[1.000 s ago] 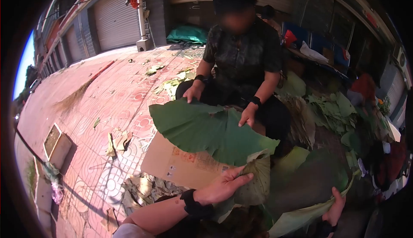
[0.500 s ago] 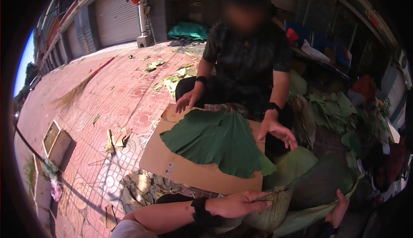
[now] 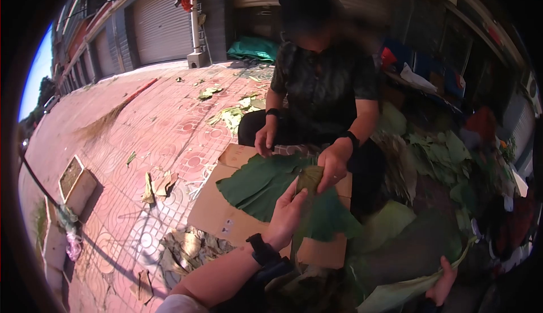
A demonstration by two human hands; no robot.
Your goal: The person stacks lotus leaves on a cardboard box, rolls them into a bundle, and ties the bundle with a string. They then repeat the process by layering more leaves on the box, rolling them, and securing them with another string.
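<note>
Green, a folded leaf (image 3: 310,178) is held at its lower edge by the left hand (image 3: 287,216) above the cardboard sheet (image 3: 218,214), and is pinched from above by a co-worker's hand (image 3: 334,165). The right hand (image 3: 443,282) is closed on the rim of a large pale leaf (image 3: 396,293) low at the right. Open paving (image 3: 158,123) is left beside the cardboard's left edge; leaf piles (image 3: 438,149) crowd its right. A box planter (image 3: 76,180) is filled with what looks like soil.
</note>
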